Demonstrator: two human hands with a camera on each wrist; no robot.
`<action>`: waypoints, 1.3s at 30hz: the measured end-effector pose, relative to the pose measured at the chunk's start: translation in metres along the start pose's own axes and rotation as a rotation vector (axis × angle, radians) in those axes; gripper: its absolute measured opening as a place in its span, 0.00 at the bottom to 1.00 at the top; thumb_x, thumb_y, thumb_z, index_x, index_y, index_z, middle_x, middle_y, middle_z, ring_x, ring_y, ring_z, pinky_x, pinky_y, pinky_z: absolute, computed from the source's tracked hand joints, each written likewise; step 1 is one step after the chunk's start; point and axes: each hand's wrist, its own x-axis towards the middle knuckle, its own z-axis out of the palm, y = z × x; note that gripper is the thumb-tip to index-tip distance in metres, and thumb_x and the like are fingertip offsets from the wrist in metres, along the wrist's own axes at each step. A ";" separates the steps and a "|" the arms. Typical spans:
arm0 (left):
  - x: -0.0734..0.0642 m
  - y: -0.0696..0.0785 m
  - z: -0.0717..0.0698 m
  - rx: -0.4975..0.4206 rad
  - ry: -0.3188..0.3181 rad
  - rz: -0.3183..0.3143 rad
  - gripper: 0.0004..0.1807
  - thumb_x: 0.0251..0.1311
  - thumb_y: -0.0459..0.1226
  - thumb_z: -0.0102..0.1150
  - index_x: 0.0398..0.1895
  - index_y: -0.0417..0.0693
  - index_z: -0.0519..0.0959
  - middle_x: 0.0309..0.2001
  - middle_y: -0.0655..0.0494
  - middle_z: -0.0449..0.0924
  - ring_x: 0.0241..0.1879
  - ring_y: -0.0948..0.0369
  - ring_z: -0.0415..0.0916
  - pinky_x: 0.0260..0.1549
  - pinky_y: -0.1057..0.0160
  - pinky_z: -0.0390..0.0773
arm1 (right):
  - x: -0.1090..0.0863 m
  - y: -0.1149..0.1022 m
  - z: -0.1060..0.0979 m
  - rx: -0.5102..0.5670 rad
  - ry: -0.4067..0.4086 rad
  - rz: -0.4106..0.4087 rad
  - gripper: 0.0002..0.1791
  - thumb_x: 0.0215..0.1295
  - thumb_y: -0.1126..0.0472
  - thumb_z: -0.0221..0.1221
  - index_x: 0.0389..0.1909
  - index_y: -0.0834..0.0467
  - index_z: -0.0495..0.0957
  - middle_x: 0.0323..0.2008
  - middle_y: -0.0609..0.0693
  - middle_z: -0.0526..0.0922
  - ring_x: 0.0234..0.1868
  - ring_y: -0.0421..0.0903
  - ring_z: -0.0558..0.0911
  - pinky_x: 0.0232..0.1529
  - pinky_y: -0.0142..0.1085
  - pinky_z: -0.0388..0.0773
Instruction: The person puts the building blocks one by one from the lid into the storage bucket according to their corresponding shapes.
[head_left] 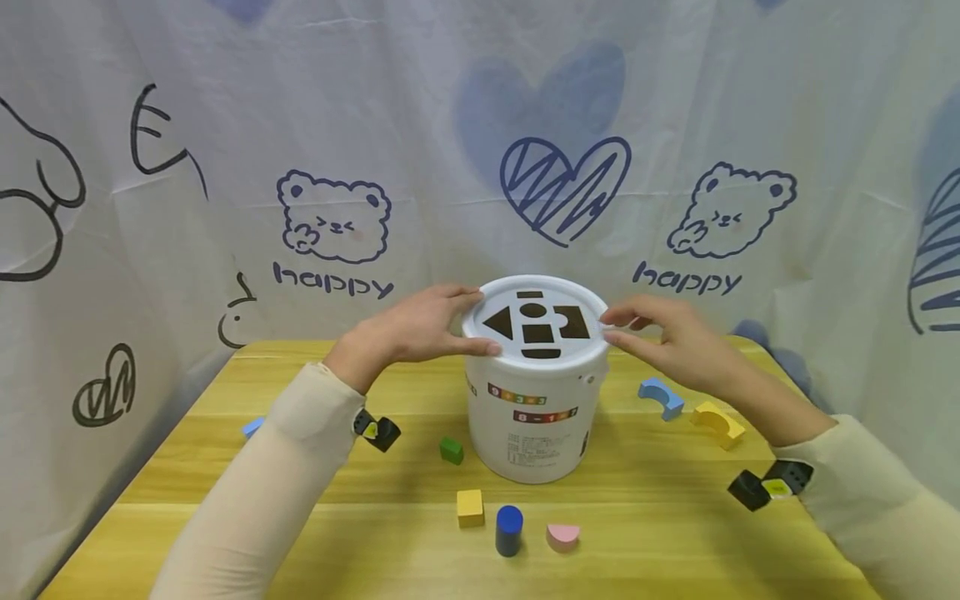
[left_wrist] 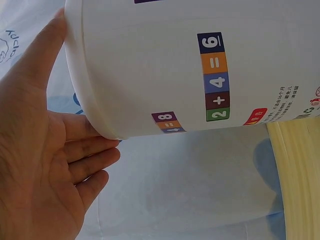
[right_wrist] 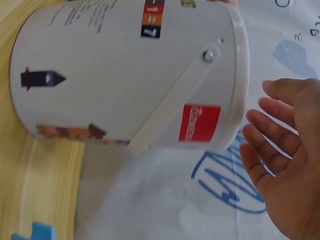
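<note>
A white bucket stands upright, topped by a white lid with several shaped holes, including a triangle, a circle and a square. My left hand rests at the lid's left side, its thumb on the near edge and fingers along the far edge. In the left wrist view, the fingers look extended, some touching the rim. Close to the lid's right edge is my right hand, fingers loosely bent and holding nothing. The right wrist view shows a small gap between its fingertips and the rim.
Before the bucket lie a green block, a yellow cube, a blue cylinder and a pink half-round block. Blue and yellow arches lie right; a blue block lies left. A curtain hangs behind.
</note>
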 end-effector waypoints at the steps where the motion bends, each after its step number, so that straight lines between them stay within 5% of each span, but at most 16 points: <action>1: 0.000 0.000 0.000 0.000 0.000 -0.001 0.59 0.47 0.77 0.50 0.76 0.50 0.58 0.75 0.51 0.54 0.72 0.50 0.52 0.69 0.44 0.56 | -0.002 0.003 -0.001 -0.001 -0.001 -0.004 0.11 0.69 0.58 0.61 0.49 0.55 0.81 0.47 0.47 0.83 0.47 0.46 0.79 0.47 0.49 0.79; 14: -0.002 0.000 -0.001 -0.005 0.005 0.002 0.59 0.47 0.76 0.51 0.76 0.50 0.57 0.75 0.50 0.54 0.72 0.49 0.53 0.68 0.44 0.57 | -0.034 0.049 -0.004 -0.047 -0.096 0.036 0.21 0.66 0.55 0.64 0.57 0.58 0.77 0.53 0.53 0.81 0.54 0.53 0.77 0.51 0.52 0.77; 39: -0.002 0.001 -0.003 -0.003 -0.023 -0.006 0.58 0.48 0.76 0.51 0.76 0.50 0.56 0.76 0.52 0.52 0.73 0.51 0.51 0.69 0.45 0.55 | -0.064 0.126 0.016 0.006 -0.309 0.271 0.43 0.58 0.43 0.68 0.69 0.59 0.66 0.66 0.59 0.70 0.64 0.64 0.67 0.61 0.65 0.64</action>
